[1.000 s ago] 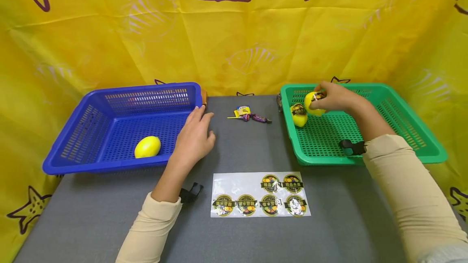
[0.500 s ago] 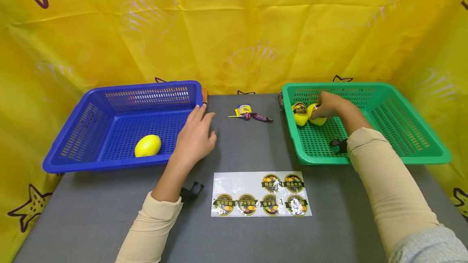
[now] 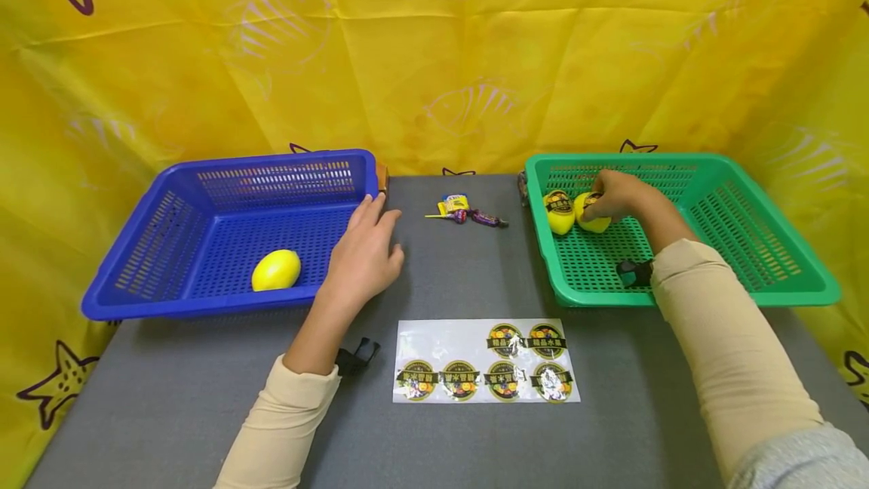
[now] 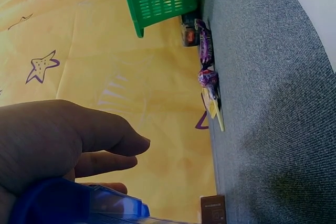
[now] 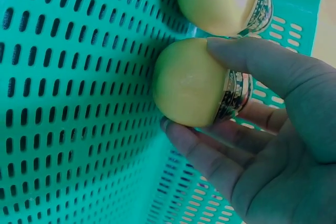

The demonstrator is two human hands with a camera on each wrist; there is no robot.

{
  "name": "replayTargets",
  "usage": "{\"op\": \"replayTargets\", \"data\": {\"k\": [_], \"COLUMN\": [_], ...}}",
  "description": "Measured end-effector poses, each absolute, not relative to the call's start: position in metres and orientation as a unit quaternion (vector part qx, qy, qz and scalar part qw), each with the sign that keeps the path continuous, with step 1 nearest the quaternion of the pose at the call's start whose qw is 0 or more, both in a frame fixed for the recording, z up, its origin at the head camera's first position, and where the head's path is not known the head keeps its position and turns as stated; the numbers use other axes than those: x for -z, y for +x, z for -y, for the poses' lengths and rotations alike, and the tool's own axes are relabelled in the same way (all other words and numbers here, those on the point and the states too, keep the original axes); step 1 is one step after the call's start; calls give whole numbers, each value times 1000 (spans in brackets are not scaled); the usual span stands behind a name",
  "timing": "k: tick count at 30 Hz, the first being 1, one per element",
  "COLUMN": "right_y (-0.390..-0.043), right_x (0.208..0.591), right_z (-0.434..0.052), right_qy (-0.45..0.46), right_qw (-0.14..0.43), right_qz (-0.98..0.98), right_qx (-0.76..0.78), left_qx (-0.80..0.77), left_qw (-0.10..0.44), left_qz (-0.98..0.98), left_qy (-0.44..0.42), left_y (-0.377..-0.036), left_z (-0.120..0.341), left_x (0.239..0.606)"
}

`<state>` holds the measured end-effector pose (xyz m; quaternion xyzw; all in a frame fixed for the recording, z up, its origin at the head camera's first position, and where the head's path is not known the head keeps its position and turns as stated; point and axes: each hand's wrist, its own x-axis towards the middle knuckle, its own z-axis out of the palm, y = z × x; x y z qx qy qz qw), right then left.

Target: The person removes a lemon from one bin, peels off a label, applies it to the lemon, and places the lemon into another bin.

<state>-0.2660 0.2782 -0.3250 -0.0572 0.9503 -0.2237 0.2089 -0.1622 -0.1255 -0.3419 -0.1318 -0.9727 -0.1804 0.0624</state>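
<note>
Inside the green basket (image 3: pixel 597 298), my right hand (image 3: pixel 616 196) holds a lemon (image 5: pixel 186 85) between thumb and fingers. A round black and gold sticker wraps one end of this fruit. Right beside it, at the basket's left wall, sits a second stickered lemon (image 3: pixel 560 216). My left hand (image 3: pixel 362 256) rests at the right rim of the blue basket (image 3: pixel 197 309), fingers loosely extended and nothing in its grasp. A plain lemon (image 3: pixel 276 270) lies near the front of that blue basket.
Between the baskets, a sheet of round stickers (image 3: pixel 441 338) lies on the grey table (image 3: pixel 468 270). Behind it are a lollipop (image 3: pixel 458 216) and a purple-wrapped candy (image 3: pixel 485 219). A small brown box (image 4: pixel 212 209) stands by the blue basket. Yellow cloth (image 3: pixel 434 81) hangs behind.
My right hand has lowered the stickered lemon onto the green basket's floor, next to the other one, and still holds it. The left hand has stayed at the blue rim.
</note>
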Motion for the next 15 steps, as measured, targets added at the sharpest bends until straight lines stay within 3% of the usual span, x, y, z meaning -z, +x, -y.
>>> {"op": "replayTargets", "data": {"k": [15], "right_y": [-270], "right_x": [319], "right_z": [-275], "right_qy": [-56], "right_qw": [238], "right_qz": [-950], "right_qx": [194], "left_qx": [175], "left_qw": [76], "left_qz": [972], "left_qy": [-136], "left_y": [-162], "left_z": [125], "left_x": [343]}}
